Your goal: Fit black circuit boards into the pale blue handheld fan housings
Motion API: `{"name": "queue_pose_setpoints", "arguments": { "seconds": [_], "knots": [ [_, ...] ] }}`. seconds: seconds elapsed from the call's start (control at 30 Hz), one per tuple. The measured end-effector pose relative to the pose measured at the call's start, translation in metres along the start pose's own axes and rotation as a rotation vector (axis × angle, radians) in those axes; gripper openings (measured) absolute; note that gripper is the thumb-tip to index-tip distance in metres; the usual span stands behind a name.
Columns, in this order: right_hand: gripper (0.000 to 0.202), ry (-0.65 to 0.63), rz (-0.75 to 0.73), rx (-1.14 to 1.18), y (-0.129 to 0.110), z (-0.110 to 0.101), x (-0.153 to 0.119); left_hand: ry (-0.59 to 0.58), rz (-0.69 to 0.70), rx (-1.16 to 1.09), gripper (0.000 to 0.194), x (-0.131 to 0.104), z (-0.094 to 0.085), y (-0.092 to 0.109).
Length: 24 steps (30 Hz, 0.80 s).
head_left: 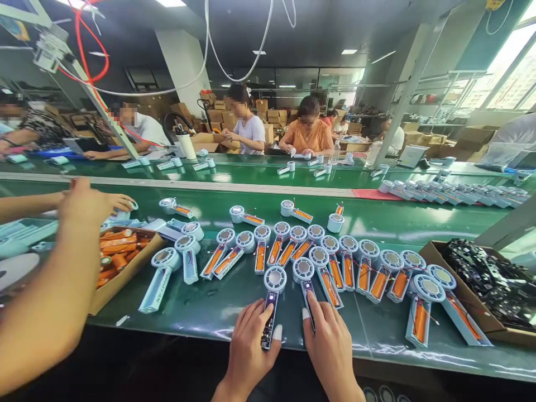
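Busy workshop behind a long green table (pixel 184 301)

Head view: stacked cartons (pixel 215 116) and seated co-workers (pixel 310 137) in the background, pale blue fans spread over the near side of the table.

At the near edge, two fans just beside each other, round heads pointing away, handles toward the body. Left fan (pixel 275 280) in the left hand (pixel 251 340): fingers closed around the handle, index finger on the dark circuit board (pixel 268 335) set in it, white-capped thumb along the opposite side. Right fan (pixel 303 269) in the right hand (pixel 333 340): fingers narrow around the handle, white-capped thumb at its left side. Long axes spreading apart toward the body, left handle slanting lower left, right handle lower right.

Beyond, an uneven row of battery-filled fans (pixel 364 268), bending round on the right hand's side and nearer to it.

Off to the left, a cardboard box (pixel 125 285) of loose orange batteries (pixel 125 245), partly behind another person's arm (pixel 50 312). Far right, an open box (pixel 473 307) heaped with black parts (pixel 486 279), apparently circuit boards.
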State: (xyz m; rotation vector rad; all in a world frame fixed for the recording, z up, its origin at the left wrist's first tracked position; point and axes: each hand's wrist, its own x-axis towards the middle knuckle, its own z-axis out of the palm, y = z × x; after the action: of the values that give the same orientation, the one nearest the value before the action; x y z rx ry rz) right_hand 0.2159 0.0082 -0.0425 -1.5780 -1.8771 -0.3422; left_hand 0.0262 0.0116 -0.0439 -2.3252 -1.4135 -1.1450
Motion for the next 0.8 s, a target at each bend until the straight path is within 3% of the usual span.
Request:
{"name": "queue_pose_setpoints", "arguments": {
  "seconds": [0.5, 0.8],
  "knots": [
    [0.04, -0.015, -0.005, -0.082, 0.001, 0.003, 0.0, 0.054, -0.064, 0.013, 0.029, 0.003, 0.006, 0.008],
    [0.044, -0.265, 0.082, -0.065, -0.001, -0.013, 0.007, -0.008, -0.147, -0.102, 0.032, -0.004, 0.01, 0.004]
  ]
}}
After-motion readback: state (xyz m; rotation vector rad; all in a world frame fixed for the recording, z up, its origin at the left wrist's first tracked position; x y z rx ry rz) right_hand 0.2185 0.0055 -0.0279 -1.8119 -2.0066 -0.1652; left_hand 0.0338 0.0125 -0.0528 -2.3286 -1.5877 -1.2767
